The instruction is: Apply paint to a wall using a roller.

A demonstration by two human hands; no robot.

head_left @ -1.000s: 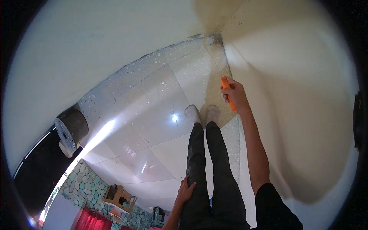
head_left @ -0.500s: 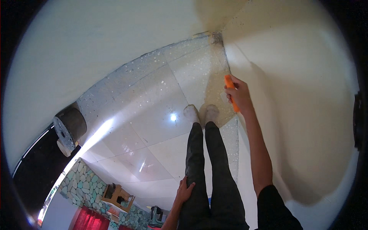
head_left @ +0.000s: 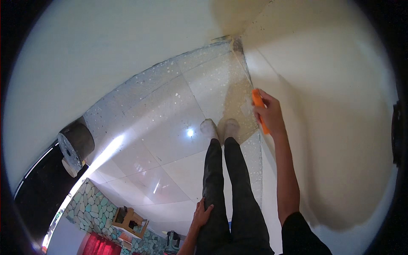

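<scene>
My right hand is closed round an orange handle, beside the cream wall on the right. A thin pale line or rod runs from the handle toward the speckled floor corner; its far end is too small to tell. My left hand rests on my left thigh in dark trousers, fingers apart and holding nothing. My feet in pale socks stand on the spotted tile floor.
Walls meet above the corner. At left are a grey cylinder with a pale piece beneath and a dark opening. Lower left are a stone-patterned surface, a wooden piece of furniture and a red curtain.
My right hand with the orange handle has shifted slightly right, then down toward me over the last second. The thin line, faint half a second ago, shows clearly again. My left hand stays on my thigh.
</scene>
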